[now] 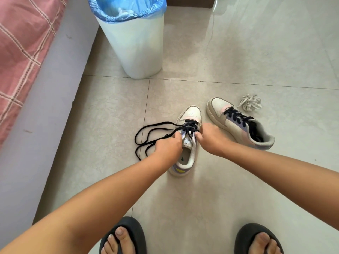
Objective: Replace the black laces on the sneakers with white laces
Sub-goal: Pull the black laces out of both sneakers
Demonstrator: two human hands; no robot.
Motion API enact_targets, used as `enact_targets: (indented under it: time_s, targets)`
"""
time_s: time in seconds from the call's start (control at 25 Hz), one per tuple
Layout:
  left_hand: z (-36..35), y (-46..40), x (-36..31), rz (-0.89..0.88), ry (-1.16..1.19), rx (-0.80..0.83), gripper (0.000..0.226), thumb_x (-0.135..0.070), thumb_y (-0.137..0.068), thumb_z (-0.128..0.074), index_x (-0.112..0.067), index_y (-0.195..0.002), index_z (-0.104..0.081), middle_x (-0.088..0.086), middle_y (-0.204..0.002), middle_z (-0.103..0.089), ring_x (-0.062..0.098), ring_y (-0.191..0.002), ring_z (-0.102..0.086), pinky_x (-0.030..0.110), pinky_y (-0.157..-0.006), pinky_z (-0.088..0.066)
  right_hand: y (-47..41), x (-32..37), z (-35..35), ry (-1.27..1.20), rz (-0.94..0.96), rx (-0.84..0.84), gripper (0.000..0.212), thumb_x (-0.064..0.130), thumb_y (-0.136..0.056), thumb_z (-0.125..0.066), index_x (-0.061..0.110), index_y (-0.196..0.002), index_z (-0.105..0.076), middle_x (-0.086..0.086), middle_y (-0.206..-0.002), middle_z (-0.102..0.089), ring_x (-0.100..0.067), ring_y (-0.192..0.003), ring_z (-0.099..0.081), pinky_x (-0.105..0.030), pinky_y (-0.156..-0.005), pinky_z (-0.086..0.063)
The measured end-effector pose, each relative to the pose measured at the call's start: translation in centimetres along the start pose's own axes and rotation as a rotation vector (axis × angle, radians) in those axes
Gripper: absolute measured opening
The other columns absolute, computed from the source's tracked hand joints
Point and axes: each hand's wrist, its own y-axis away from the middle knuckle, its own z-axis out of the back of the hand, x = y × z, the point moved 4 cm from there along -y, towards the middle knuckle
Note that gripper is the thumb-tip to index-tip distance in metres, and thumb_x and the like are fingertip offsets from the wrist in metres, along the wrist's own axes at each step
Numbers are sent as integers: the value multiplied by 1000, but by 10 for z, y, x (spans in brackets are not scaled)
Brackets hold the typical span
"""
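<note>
Head view: left hand (pixel 167 145) and right hand (pixel 211 137) are pinching the black flat lace (pixel 154 133) on the near cream leather sneaker (pixel 189 140), mid-floor; bare glossy tile (pixel 256 189) lying open rightward; white laces (pixel 250 102) bundled beside the far sneaker (pixel 238 121).

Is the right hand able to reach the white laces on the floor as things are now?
Probably yes. The white laces lie loose on the tile past the second sneaker, with nothing on top. That sneaker lies between, so the right hand, now at the near sneaker, would have to go over it.
</note>
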Motion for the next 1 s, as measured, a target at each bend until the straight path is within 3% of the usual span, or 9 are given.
enact_targets:
  time_s: [0.12,0.2,0.28,0.36,0.56,0.68,0.8,0.92,1.0]
  targets:
    - [-5,-1,-2,-12,-15,-8,25,-8,-93,-38,-7,-118,-36,7,-102,-67,28,-88,-67,24,-45,-23,-1,-8,-27,-607,-274,161,25,26,-96,-46,14,-74,-45,-5,-73,-50,-23,-73,-47,-30,-65,-39]
    - [-6,-3,-1,-23,-29,-18,28,-6,-92,-38,-6,-120,-36,7,-102,-67,27,-88,-67,25,-47,-26,-5,-4,-17,-425,-83,70,21,16,-92,-51,17,-72,-44,-3,-73,-51,-24,-75,-48,-29,-62,-37]
    - [-5,-2,0,-28,-67,-21,31,-3,-91,-40,-4,-121,-35,5,-100,-67,25,-87,-68,24,-45,-23,-14,-6,4,83,146,-119,14,6,-78,-63,13,-74,-51,-6,-75,-54,-27,-73,-52,-29,-58,-36]
    - [-7,0,-1,-42,-89,-13,33,-1,-90,-41,-3,-122,-34,3,-99,-67,23,-85,-67,23,-44,-22,-21,-18,22,311,148,-190,15,5,-69,-70,5,-79,-58,-12,-79,-58,-28,-73,-56,-31,-58,-37]
    - [-6,-1,-2,-32,-73,-15,31,-2,-90,-41,-2,-121,-34,3,-99,-67,22,-86,-68,22,-44,-21,-5,-19,-9,-642,-370,398,30,33,-98,-43,9,-87,-56,-8,-73,-54,-17,-62,-46,-24,-53,-36]
    - [-7,-2,-4,-30,-70,-7,33,-3,-91,-40,-2,-123,-33,3,-101,-66,23,-87,-68,23,-43,-21,4,0,-21,-746,-277,313,27,26,-98,-42,15,-74,-47,-4,-68,-50,-17,-59,-44,-25,-51,-34]
    - [-8,-3,0,-21,-57,0,37,-3,-91,-40,-1,-127,-32,4,-101,-66,24,-88,-67,24,-44,-21,-13,-4,0,-183,-4,168,20,19,-95,-45,16,-77,-52,-7,-78,-57,-27,-76,-55,-29,-59,-34]
    - [-7,-3,-1,-24,-68,3,45,-4,-92,-40,3,-134,-26,6,-103,-66,25,-90,-67,24,-44,-21,-20,2,21,674,395,-284,16,10,-66,-72,13,-78,-61,-5,-67,-60,-24,-61,-59,-27,-52,-33]
    - [-7,-2,-2,-37,-86,0,42,-4,-92,-41,3,-131,-27,5,-101,-67,24,-89,-67,23,-44,-21,-17,-1,27,541,278,-285,19,17,-70,-73,13,-78,-57,-4,-65,-56,-23,-60,-57,-28,-52,-34]
